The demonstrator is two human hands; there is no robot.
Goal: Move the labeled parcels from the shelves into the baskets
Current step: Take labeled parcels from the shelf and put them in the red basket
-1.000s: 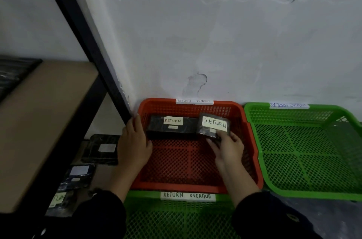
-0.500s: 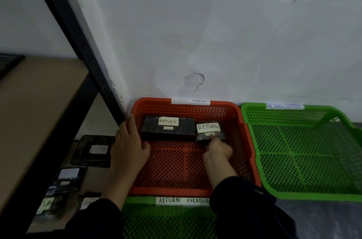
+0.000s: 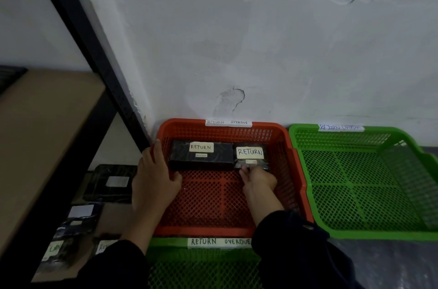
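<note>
The red basket (image 3: 294, 163) sits on the floor against the white wall (image 3: 260, 52), its rim carrying a tape label reading "RETURN OVERDUE". Two black parcels lie flat on its mesh floor along the far wall, side by side and touching. The left parcel (image 3: 201, 155) is the wider one; the right parcel (image 3: 251, 155) is smaller. Each bears a white label reading "RETURN".

The right hand (image 3: 259, 178) reaches into the basket with its fingertips (image 3: 244, 170) on the near edge of the right parcel. The fingers are curled together at that edge; whether they pinch the wrapping or only rest on it cannot be told from this angle.

The left hand (image 3: 154, 177) lies spread over the basket's left rim, fingers apart and holding nothing, with the thumb inside the basket close to the left parcel.

A green basket (image 3: 355, 233) stands just right of the red one, rims touching, with a tape label on its far rim that is hard to read. Another green basket (image 3: 166, 262) sits in front of the red one, labelled "RETURN OVERDUE".

To the left stands a shelf (image 3: 78, 16) with a black frame. On its lowest level lie several more dark parcels (image 3: 111, 182) with white labels.
</note>
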